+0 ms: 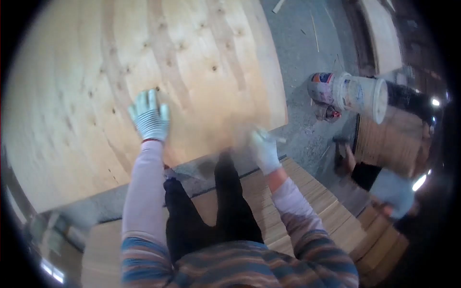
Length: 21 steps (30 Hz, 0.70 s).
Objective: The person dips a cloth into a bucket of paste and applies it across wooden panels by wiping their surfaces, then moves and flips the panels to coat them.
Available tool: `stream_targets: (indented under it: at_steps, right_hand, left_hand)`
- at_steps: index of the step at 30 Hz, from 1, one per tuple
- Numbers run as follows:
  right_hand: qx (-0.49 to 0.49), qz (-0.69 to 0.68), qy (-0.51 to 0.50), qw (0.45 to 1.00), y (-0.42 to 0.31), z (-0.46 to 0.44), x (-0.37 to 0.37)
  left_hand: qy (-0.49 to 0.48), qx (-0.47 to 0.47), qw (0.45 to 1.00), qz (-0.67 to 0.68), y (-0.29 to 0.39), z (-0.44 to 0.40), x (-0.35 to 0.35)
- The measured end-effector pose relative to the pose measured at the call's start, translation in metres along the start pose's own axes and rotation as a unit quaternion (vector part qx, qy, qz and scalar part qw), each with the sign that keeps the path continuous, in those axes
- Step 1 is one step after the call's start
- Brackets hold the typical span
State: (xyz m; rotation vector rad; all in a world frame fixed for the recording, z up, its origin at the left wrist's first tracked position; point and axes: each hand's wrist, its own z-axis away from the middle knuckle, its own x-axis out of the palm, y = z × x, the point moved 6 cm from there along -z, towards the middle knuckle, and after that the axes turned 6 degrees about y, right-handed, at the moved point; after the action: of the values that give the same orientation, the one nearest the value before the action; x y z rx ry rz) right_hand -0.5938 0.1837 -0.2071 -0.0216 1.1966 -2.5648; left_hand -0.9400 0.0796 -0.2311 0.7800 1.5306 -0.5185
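A large plywood sheet (192,72) with knots and darker grain streaks lies in front of me. My left hand (150,116), in a white and grey-striped glove, rests flat on it, fingers stretched out and apart. Close to the sheet's near right edge is my right hand (264,149), also gloved. Its fingers are closed and smeared by motion. A short pale end (281,140) sticks out beside that hand, and a blur spreads over the wood to its left. What the hand holds cannot be made out.
Stacked boards (307,192) lie behind and beside my legs. On the floor to the right are a white bucket (365,96), a labelled tub (322,89) and a small red-topped item (332,113). Another person (389,187) is at the far right, near a board stack (389,139).
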Motion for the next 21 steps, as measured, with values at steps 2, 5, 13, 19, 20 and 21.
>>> stream_targets:
  at_steps: [2, 5, 13, 19, 20, 21]
  right_hand:
    - [-0.03, -0.099, -0.093, 0.99, -0.04, -0.024, 0.052]
    - [-0.228, 0.183, -0.026, 0.956, -0.084, -0.129, 0.096]
    - [-0.379, 0.444, -0.036, 0.811, -0.104, -0.122, 0.157]
    - [-0.301, 0.118, 0.201, 0.925, -0.021, -0.044, 0.274]
    - [-0.316, 0.219, 0.214, 0.898, -0.026, -0.019, 0.326]
    - [-0.324, 0.321, 0.223, 0.861, -0.028, 0.008, 0.375]
  left_hand:
    - [0.04, -0.122, 0.991, -0.03, -0.11, 0.041, 0.001]
    - [0.095, -0.282, 0.946, -0.129, -0.181, 0.071, 0.011]
    - [-0.027, -0.351, 0.927, -0.133, -0.184, 0.068, -0.005]
    - [-0.087, -0.367, 0.925, -0.038, -0.192, 0.056, -0.012]
    - [-0.11, -0.37, 0.922, -0.021, -0.194, 0.06, -0.013]
    - [-0.07, -0.366, 0.928, -0.025, -0.196, 0.063, -0.007]
